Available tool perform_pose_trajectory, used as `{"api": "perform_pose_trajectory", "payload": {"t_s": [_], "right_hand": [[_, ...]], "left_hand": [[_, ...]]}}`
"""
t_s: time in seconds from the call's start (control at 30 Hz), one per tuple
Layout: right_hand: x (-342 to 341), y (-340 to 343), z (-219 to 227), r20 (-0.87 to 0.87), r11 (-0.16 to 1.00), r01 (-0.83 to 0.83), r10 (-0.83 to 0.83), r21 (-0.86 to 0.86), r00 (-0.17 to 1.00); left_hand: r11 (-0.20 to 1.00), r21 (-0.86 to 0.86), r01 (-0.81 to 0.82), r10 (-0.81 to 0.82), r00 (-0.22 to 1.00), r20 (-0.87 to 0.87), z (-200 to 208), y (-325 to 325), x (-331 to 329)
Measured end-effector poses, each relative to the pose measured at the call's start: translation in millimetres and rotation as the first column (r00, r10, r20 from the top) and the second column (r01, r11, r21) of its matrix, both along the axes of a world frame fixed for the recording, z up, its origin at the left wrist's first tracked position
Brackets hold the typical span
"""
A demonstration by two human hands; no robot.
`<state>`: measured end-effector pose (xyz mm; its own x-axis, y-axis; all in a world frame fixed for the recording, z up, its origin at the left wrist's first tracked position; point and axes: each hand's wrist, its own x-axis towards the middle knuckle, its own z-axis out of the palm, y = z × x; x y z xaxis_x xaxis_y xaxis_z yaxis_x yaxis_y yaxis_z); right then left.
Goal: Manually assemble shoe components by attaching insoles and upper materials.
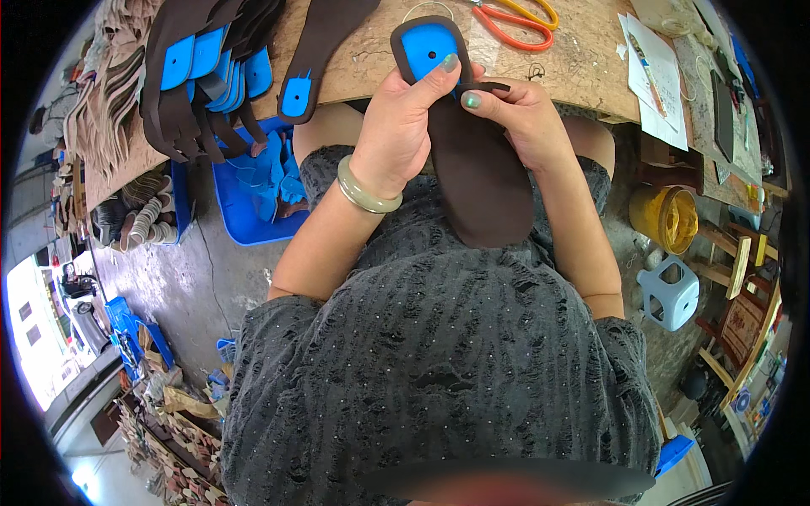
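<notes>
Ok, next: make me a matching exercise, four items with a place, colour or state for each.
1. Sole-shaped piece
2. Bangle
3. Pen
4. Stool

A. lying on white paper
B. pale blue
C. gripped by the left hand
D. around the left wrist

Pairs: 1-C, 2-D, 3-A, 4-B

A dark brown sole piece [483,181] lies in both hands [405,122], broad end toward the body. A holed blue patch [422,38] sits within its far end.
</notes>
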<state>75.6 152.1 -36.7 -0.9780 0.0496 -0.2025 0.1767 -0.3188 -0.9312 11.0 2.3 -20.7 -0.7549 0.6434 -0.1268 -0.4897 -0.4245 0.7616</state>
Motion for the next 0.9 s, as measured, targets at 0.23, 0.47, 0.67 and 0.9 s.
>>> {"api": "perform_pose_trajectory", "payload": {"t_s": [0.23,0.47,0.67,0.9], "right_hand": [[-0.6,-1.0,-5.6,-0.112,0.994,0.051,-0.040,0.094,0.993],[6.4,13.0,7.7,-0.006,0.983,-0.162,0.163,0.088,0.987],[9.4,1.5,14.3,-0.056,0.993,0.018,-0.011,0.120,0.998],[6.5,7.4,1.9,-0.198,1.000,0.025,-0.028,-0.014,0.980]], "left_hand": [[0.984,-0.149,-0.099,0.060,0.967,-0.249,2.6,0.6,1.7],[0.994,-0.106,-0.034,0.026,0.997,-0.073,10.0,4.2,0.5],[0.980,-0.175,-0.090,0.062,0.985,-0.162,7.9,5.5,7.7],[0.999,0.038,-0.024,0.031,0.982,-0.184,12.9,4.4,-0.1]]}}
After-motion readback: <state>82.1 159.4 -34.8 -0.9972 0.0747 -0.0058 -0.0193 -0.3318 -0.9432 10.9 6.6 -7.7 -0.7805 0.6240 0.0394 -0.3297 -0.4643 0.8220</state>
